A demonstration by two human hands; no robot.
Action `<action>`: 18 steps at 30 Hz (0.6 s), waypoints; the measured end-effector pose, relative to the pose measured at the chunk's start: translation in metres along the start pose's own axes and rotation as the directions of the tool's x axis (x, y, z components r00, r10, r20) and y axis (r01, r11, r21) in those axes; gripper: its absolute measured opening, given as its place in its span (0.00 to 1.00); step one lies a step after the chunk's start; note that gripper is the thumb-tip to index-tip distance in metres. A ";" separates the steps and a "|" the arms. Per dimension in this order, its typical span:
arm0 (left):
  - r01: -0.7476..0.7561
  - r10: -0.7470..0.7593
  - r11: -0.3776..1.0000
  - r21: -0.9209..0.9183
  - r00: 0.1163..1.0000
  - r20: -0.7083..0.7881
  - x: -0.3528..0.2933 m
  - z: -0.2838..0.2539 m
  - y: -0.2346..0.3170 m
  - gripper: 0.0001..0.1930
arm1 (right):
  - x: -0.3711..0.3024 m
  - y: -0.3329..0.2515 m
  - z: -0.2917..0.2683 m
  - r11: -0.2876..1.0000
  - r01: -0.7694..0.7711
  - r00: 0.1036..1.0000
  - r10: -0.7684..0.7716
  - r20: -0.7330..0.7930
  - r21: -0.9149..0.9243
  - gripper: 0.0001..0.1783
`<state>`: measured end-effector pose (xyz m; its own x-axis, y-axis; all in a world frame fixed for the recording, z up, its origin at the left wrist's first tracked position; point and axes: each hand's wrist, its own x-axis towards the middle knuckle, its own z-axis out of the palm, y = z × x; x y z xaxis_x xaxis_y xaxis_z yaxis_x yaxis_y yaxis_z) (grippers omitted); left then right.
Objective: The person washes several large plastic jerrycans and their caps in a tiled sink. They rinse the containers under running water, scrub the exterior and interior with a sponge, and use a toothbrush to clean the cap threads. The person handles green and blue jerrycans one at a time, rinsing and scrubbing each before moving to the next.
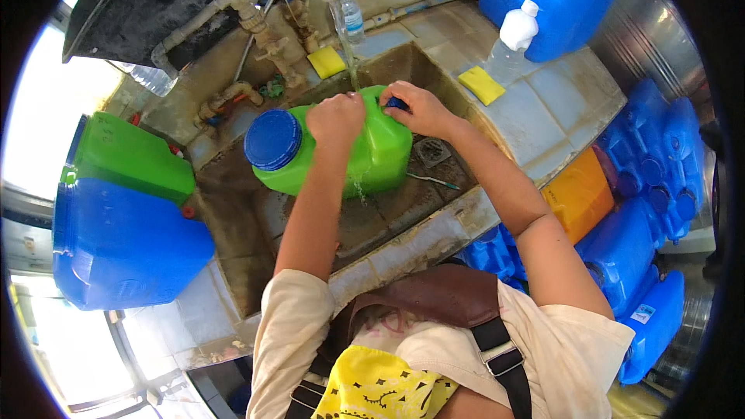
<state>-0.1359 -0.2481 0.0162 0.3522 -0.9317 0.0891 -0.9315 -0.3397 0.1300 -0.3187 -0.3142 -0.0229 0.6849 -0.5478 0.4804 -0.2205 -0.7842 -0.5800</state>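
A green plastic jug (372, 159) lies in the tiled sink (248, 240), its wide blue screw lid (273, 140) facing left. My left hand (340, 118) is closed in a fist on top of the jug; whatever handle lies under the fingers is hidden. At the jug's right end my right hand (419, 111) pinches a small dark blue cap (396, 104). Water (347, 39) falls from above behind my left hand and runs off the jug's near side. A thin toothbrush-like stick (433, 181) lies beside the drain (431, 152).
Blue and green containers (132, 240) stand left of the sink. Yellow sponges (481, 85) lie on the tiled rim. A clear bottle with a white cap (518, 27) and a big blue jug (547, 0) stand at the far right. Several blue jugs (621, 240) crowd the lower right. Pipes (268, 46) run behind.
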 end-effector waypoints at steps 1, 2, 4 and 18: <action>0.018 -0.018 1.000 -0.007 1.000 0.015 0.001 -0.003 -0.004 0.26 | 0.007 -0.005 -0.002 0.997 -0.028 1.000 0.028 -0.010 0.073 0.18; 0.029 -0.028 1.000 -0.008 0.999 0.019 0.003 -0.005 -0.010 0.27 | 0.017 -0.010 -0.002 0.987 -0.055 0.998 0.059 -0.020 0.149 0.19; 0.052 -0.052 0.998 -0.020 0.998 0.018 0.005 -0.009 -0.024 0.29 | 0.042 -0.020 0.002 0.935 -0.346 0.926 0.326 0.190 0.081 0.21; 0.128 -0.128 0.992 -0.022 0.992 0.005 -0.011 -0.012 -0.063 0.30 | 0.071 -0.021 0.036 0.861 -0.498 0.809 0.421 0.409 0.098 0.20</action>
<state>-0.0802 -0.2148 0.0186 0.4681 -0.8811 0.0671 -0.8765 -0.4534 0.1619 -0.2402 -0.3264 -0.0006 0.7455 -0.6547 -0.1248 -0.4629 -0.3739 -0.8037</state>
